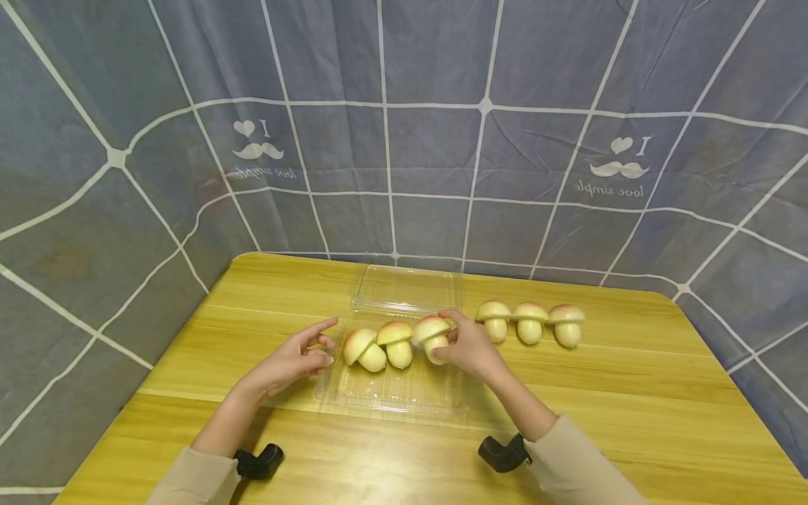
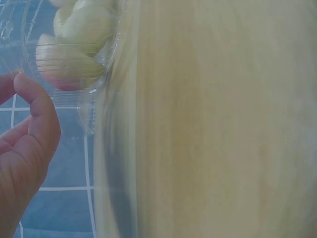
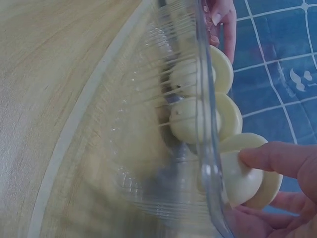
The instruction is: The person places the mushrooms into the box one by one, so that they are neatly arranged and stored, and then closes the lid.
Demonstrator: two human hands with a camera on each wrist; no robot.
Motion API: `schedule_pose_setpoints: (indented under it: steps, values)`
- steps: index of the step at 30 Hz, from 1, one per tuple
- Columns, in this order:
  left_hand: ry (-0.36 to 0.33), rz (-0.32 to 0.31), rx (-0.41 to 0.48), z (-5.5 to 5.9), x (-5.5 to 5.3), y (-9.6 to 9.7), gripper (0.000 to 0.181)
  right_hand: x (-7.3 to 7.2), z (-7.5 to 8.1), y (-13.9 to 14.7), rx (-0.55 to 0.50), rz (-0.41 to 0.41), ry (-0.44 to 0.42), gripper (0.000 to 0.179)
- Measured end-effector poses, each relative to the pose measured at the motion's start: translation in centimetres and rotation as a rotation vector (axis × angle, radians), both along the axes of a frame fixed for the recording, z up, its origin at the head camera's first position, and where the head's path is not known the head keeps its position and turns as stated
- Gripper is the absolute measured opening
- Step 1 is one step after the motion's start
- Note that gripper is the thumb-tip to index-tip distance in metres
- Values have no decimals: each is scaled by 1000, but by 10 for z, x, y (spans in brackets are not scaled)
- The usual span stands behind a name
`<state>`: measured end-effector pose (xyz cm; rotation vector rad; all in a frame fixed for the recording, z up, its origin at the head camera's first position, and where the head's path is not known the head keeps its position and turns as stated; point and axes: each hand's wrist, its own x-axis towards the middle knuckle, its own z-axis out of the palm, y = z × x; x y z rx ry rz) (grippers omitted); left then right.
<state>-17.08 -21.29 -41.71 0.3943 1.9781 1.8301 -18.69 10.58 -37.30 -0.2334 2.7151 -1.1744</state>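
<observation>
A clear plastic clamshell box [image 1: 404, 400] lies on the table with its lid [image 1: 409, 286] folded back. My right hand [image 1: 470, 345] grips a mushroom [image 1: 432, 337] with a pale stem and reddish-topped cap, at the box's right side. The right wrist view shows the thumb [image 3: 267, 157] on this mushroom's stem, just by the box rim. Left of it in the box lie an upright mushroom [image 1: 396, 344] and a tilted mushroom [image 1: 365, 349]. At the box's left edge my left hand [image 1: 292, 359] holds nothing, its index finger extended and the other fingers loosely bent.
Three more mushrooms [image 1: 530, 322] stand in a row on the wooden table [image 1: 631, 407], right of the box. A grey curtain [image 1: 429, 154] with white lines hangs behind the table. Black wrist mounts [image 1: 505, 453] stick out from both sleeves.
</observation>
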Motion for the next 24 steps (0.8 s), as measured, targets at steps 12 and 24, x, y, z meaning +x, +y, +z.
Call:
schedule_pose_setpoints:
  steps: [12, 24]
  values:
    - [-11, 4, -4, -1, 0, 0, 73, 4, -7, -8, 55, 11, 107, 51]
    - [-12, -5, 11, 0, -1, 1, 73, 6, -15, -13, 148, 62, 259, 51]
